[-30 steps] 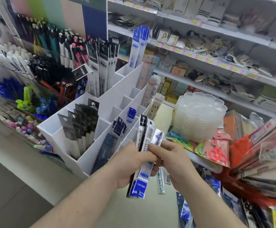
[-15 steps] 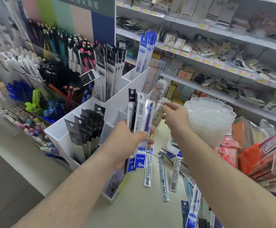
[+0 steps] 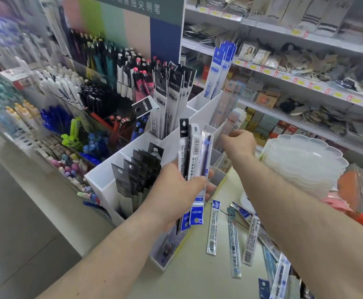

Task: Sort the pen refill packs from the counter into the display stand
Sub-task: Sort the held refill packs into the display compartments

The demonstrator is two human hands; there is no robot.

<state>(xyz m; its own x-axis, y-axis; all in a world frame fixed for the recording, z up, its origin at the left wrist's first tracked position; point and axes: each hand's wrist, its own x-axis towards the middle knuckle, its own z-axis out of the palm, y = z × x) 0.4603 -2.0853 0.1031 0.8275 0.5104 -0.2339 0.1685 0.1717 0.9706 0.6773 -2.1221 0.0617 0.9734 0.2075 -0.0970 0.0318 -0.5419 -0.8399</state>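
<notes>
Sorting partly done; refill packs split between hand, stand and counter.
Left hand grips a fan of refill packs upright before the display stand; right hand reaches a right-side slot, grip unclear. Several slots filled; loose packs remain on the counter.

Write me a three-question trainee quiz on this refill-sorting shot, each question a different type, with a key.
1. True or false: the left hand grips a bunch of refill packs held upright.
2. Multiple choice: the right hand reaches to
A) the stack of clear plastic trays
B) a right-side slot of the white display stand
C) the loose packs on the counter
3. Fill in: the packs in the stand's front left slot have ____ tops.

Key: 1 true; 2 B; 3 black
</notes>
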